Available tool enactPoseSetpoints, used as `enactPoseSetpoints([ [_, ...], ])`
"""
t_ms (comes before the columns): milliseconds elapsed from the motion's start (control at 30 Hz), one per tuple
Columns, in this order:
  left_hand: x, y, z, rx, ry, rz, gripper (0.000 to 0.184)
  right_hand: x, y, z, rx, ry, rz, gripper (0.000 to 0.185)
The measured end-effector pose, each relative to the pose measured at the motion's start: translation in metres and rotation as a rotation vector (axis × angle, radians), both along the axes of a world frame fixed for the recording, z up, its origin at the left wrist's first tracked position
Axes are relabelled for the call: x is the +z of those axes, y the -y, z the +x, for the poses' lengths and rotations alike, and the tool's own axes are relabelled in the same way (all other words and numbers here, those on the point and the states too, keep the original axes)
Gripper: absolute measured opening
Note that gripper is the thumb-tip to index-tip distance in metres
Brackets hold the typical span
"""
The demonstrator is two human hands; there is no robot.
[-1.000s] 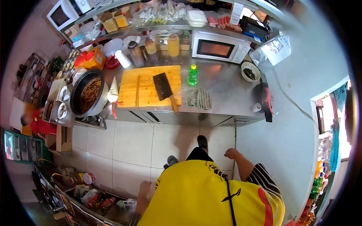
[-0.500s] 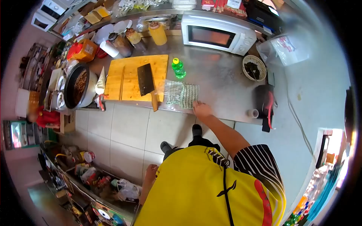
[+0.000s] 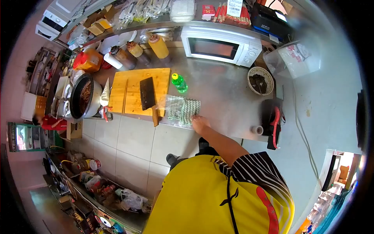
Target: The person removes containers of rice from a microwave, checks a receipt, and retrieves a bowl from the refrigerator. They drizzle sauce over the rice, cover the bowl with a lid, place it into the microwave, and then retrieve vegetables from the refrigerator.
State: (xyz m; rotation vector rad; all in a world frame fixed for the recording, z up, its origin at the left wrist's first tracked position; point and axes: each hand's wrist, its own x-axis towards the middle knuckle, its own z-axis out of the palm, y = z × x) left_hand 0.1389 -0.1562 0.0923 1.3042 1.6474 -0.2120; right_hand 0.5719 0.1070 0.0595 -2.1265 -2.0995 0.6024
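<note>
My right hand [image 3: 200,123] is at the front edge of the steel counter [image 3: 222,87], its curled fingers on the lower right corner of a green-and-white patterned cloth [image 3: 190,110]. A clear plastic bag [image 3: 170,102] lies over the cloth's left part. Left of it, a cleaver [image 3: 147,94] rests on a wooden cutting board [image 3: 132,84], its handle past the front edge. Behind the cloth stands a green bottle with a yellow cap [image 3: 180,83]. My left hand is not visible; the yellow shirt fills the lower middle.
A microwave [image 3: 218,46] and sauce bottles [image 3: 159,47] stand at the back. A bowl [image 3: 260,81] is at the right, a large pot [image 3: 83,96] at the left. A person in red [image 3: 52,123] is at the far left. A cluttered lower unit [image 3: 117,195] runs behind me.
My right hand has come up from beside my body to the cloth and stayed at its corner. My left hand has left the view. The camera view has shifted.
</note>
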Motion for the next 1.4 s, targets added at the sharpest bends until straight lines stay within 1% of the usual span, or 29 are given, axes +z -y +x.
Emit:
enactPoseSetpoints([
  [33,0.000,-0.001,0.002,0.002,0.001,-0.004,0.029,0.008,0.004,0.003,0.005,-0.024,-0.015,0.025],
  [133,0.000,-0.011,0.009,0.014,0.014,-0.007,0.029,0.012,0.030,0.018,0.051,-0.194,0.068,0.029],
  [233,-0.003,-0.029,0.023,0.031,0.039,-0.035,0.029,0.028,0.071,0.034,-0.006,-0.320,-0.028,0.030],
  [300,-0.009,-0.049,0.034,0.055,0.068,-0.085,0.030,0.015,0.112,0.049,0.022,-0.359,0.164,0.029],
  [333,-0.009,-0.059,0.036,0.075,0.083,-0.104,0.030,0.023,0.124,0.059,0.052,-0.343,-0.046,0.028],
  [367,-0.090,-0.039,0.003,0.119,0.176,-0.021,0.030,0.014,0.141,0.065,-0.057,-0.351,-0.244,0.027],
  [400,-0.160,-0.023,-0.027,0.155,0.272,0.059,0.030,-0.001,0.163,0.077,-0.039,-0.405,-0.124,0.028],
  [433,-0.132,-0.033,-0.009,0.181,0.239,0.067,0.032,-0.016,0.182,0.090,-0.038,-0.319,-0.205,0.031],
  [467,-0.093,-0.048,0.015,0.207,0.207,0.074,0.034,-0.032,0.202,0.104,-0.035,-0.365,-0.154,0.033],
  [500,-0.066,-0.063,0.029,0.115,0.127,0.137,0.036,-0.039,0.214,0.115,-0.118,-0.379,-0.276,0.032],
  [533,-0.052,-0.071,0.036,0.016,0.046,0.189,0.037,-0.047,0.231,0.128,-0.169,-0.360,-0.303,0.027],
  [567,-0.062,-0.074,0.034,0.000,0.033,0.195,0.039,-0.070,0.241,0.152,0.012,-0.226,-0.517,0.034],
  [600,-0.061,-0.077,0.033,-0.023,0.011,0.200,0.038,-0.128,0.272,0.185,0.467,0.092,-0.365,0.032],
  [633,-0.059,-0.083,0.035,-0.053,-0.007,0.201,0.037,-0.138,0.292,0.203,0.150,-0.187,-0.608,0.027],
  [667,-0.055,-0.089,0.037,-0.085,-0.024,0.201,0.035,-0.145,0.311,0.220,-0.230,-0.430,-0.758,0.024],
  [700,-0.045,-0.093,0.040,-0.064,-0.026,0.211,0.031,-0.139,0.327,0.228,-0.518,-0.515,-0.807,0.024],
  [733,-0.042,-0.094,0.041,-0.043,-0.039,0.195,0.029,-0.128,0.335,0.227,-0.693,-0.526,-0.815,0.023],
  [767,-0.041,-0.094,0.042,-0.024,-0.052,0.177,0.027,-0.118,0.341,0.226,-0.783,-0.533,-0.815,0.022],
  [900,-0.041,-0.084,0.041,0.016,-0.091,0.115,0.024,-0.116,0.330,0.219,-0.864,-0.629,-0.748,0.021],
  [933,-0.038,-0.083,0.041,0.017,-0.101,0.095,0.024,-0.122,0.322,0.217,-0.864,-0.683,-0.720,0.021],
  [967,-0.042,-0.079,0.036,-0.089,-0.092,0.148,0.027,-0.135,0.315,0.216,-0.859,-0.766,-0.682,0.020],
  [1000,-0.048,-0.075,0.035,-0.054,-0.120,0.105,0.028,-0.149,0.305,0.214,-0.848,-0.894,-0.631,0.020],
  [1033,-0.041,-0.075,0.037,-0.020,-0.148,0.061,0.030,-0.161,0.294,0.212,-0.812,-0.982,-0.587,0.020],
  [1067,-0.038,-0.075,0.038,0.015,-0.176,0.017,0.032,-0.155,0.277,0.202,-0.751,-1.003,-0.555,0.020],
  [1100,-0.041,-0.072,0.033,0.035,-0.159,0.017,0.033,-0.145,0.269,0.195,-0.543,-0.782,-0.500,0.022],
  [1167,-0.032,-0.070,0.031,0.075,-0.145,0.043,0.033,-0.102,0.240,0.171,-0.170,-0.314,-0.346,0.038],
  [1267,-0.029,-0.063,0.022,0.121,-0.131,0.074,0.032,-0.086,0.213,0.157,-0.175,-0.190,-0.355,0.043],
  [1367,-0.028,-0.055,0.013,0.151,-0.126,0.078,0.032,-0.074,0.199,0.153,-0.086,-0.015,-0.516,0.035],
  [1400,-0.027,-0.052,0.011,0.157,-0.126,0.074,0.032,-0.073,0.195,0.153,-0.103,0.003,-0.572,0.034],
])
